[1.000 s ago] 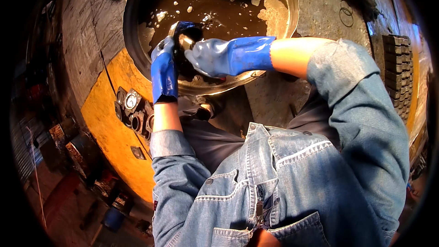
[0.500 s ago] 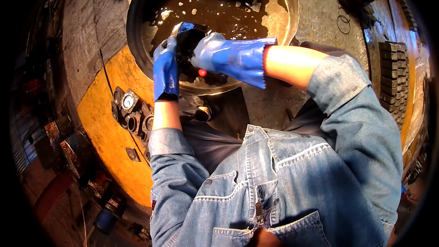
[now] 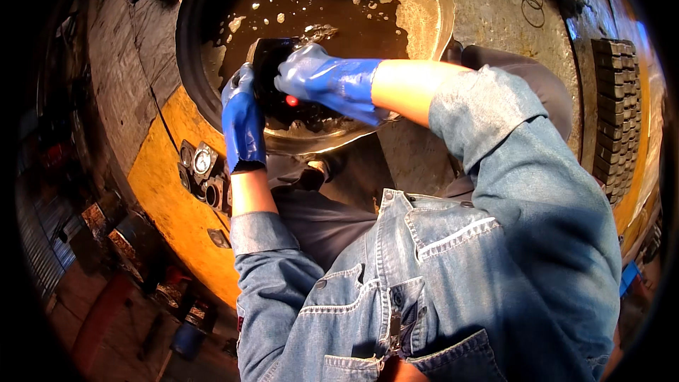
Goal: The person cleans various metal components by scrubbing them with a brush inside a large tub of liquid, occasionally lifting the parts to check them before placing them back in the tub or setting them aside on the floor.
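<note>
A round metal basin (image 3: pixel 444 10) holds dark brown liquid with pale foam patches. Over its near left part is a black, wet-looking blocky part (image 3: pixel 267 74) with a straight, lighter upper edge. My left hand (image 3: pixel 242 102), in a blue glove, grips this part along its left side. The right hand (image 3: pixel 310 74), gloved in blue too, is curled against the part's right side. Its fingertips, and whatever they close on, are hidden. A small bright red spot (image 3: pixel 292 100) shows just below the right hand; what it belongs to cannot be made out.
Left of my knees, a yellow surface (image 3: pixel 166 163) carries several flanged metal parts (image 3: pixel 205 163) and a small plate (image 3: pixel 219 238). Stacked dark blocks (image 3: pixel 617 113) stand at the right. Thin rings (image 3: pixel 532 10) lie on the floor beyond the basin's right side.
Both hands and the black part sit slightly further left in the picture, along with the basin, as the view has shifted. My right hand has stayed close against the part.
</note>
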A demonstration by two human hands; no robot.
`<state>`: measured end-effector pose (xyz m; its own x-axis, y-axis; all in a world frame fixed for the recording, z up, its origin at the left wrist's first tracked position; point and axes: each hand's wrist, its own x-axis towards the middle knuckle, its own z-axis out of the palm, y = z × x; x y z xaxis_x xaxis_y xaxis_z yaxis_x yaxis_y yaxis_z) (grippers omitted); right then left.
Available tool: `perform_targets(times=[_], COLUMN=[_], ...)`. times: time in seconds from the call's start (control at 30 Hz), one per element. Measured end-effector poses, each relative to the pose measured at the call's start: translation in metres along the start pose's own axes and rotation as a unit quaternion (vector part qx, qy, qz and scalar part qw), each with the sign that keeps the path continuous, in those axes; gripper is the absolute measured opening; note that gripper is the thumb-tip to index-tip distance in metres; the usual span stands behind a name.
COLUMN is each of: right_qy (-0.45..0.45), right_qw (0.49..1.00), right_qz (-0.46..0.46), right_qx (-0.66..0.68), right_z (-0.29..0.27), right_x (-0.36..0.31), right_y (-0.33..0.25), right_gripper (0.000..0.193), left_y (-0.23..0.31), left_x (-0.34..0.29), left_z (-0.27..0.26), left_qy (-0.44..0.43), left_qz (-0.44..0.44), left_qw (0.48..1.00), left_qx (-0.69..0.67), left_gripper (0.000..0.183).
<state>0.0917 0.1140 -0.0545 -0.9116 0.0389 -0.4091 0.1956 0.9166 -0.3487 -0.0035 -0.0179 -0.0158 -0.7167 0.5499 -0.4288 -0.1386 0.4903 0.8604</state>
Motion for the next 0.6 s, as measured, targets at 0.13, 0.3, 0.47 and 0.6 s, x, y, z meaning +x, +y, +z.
perform_targets(times=[0.13,0.3,0.47,0.6], right_qy=[0.07,0.127,0.189,0.125], right_qw=[0.937,0.912,0.261,0.031], right_qz=[0.125,0.07,0.128,0.264], right_qx=[0.318,0.384,0.938,0.956], right_z=[0.01,0.0,0.035,0.025], right_x=[-0.003,-0.057,-0.032,-0.014], right_y=[-0.005,0.012,-0.01,-0.029], right_gripper=[0.017,0.034,0.04,0.027], left_y=[0.008,-0.005,-0.001,-0.016], left_x=[-0.005,0.003,0.0,0.008], left_z=[0.004,-0.005,-0.004,-0.014], left_qy=[-0.016,-0.003,-0.018,-0.015], left_qz=[0.007,-0.036,0.007,0.001], left_qw=[0.999,0.997,1.0,1.0], left_qx=[-0.037,-0.072,-0.024,-0.01], left_gripper=[0.042,0.045,0.051,0.056])
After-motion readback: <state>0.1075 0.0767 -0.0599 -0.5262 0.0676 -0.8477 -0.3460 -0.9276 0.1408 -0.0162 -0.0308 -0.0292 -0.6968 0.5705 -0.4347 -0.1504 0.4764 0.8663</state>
